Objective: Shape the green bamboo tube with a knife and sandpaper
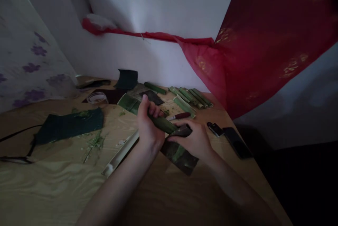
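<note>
My left hand (148, 124) is wrapped round a short green bamboo tube (164, 124), held just above the wooden table (66, 187). My right hand (196, 140) presses a dark sheet of sandpaper (181, 132) against the tube's right end, fingers closed on it. Under both hands lies a larger dark, green-smeared sheet (179, 157). A small knife with a dark red handle (181, 116) lies just beyond the tube.
Several cut bamboo pieces (190, 97) lie in a row at the back. A split bamboo half (120, 153) and green shavings (95, 142) lie left of my hands, beside a dark cloth (68, 124). A phone (237, 142) and lighter (215, 129) sit right. Red fabric (264, 49) hangs behind.
</note>
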The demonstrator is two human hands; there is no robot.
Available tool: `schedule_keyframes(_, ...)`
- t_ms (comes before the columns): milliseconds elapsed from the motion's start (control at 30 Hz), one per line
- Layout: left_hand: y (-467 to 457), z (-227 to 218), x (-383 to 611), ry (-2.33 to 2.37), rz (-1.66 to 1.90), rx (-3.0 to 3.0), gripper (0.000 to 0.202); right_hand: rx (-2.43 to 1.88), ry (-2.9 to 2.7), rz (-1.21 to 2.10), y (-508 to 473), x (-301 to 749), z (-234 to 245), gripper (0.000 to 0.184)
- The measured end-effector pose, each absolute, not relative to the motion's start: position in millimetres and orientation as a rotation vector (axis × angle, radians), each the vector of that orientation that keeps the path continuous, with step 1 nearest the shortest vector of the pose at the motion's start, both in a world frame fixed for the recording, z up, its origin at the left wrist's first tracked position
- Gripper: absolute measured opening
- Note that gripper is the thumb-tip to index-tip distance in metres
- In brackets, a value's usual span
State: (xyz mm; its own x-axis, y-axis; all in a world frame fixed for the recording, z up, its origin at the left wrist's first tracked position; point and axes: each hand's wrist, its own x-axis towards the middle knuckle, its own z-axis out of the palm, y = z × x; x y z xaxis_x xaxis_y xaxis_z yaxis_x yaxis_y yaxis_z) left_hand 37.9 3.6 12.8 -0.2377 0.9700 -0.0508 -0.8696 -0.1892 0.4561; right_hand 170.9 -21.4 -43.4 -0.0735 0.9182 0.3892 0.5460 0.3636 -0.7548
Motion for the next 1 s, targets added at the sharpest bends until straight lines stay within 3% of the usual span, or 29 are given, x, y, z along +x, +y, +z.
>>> schedule_keyframes(333,7.5,5.6,36.7,0.555,1.644,0.313,0.036,-1.31,-1.812,0.809,-16.2,174.9,-42.0,0.046)
schedule_keyframes(433,11.2,14.1,20.3,0.467,1.625,0.269,0.034,-1.188,-1.775,0.873,-13.2,181.9,-36.9,0.04)
schedule_keyframes(533,14.0,18.2,11.0,0.424,1.614,0.236,0.034,-1.145,-1.791,0.875,-13.8,187.0,-30.4,0.034)
schedule_keyframes(767,19.8,13.7,12.8,0.487,1.699,0.256,0.033,-1.239,-1.997,0.736,-22.4,200.3,-18.8,0.04)
schedule_keyframes(933,20.4,16.4,9.3,0.495,1.768,0.336,0.032,-1.163,-1.941,0.697,-23.4,197.8,-16.8,0.011)
schedule_keyframes(1000,17.5,15.5,13.8,0.528,1.727,0.349,0.034,-1.155,-1.942,0.738,-23.1,191.7,-19.6,0.011)
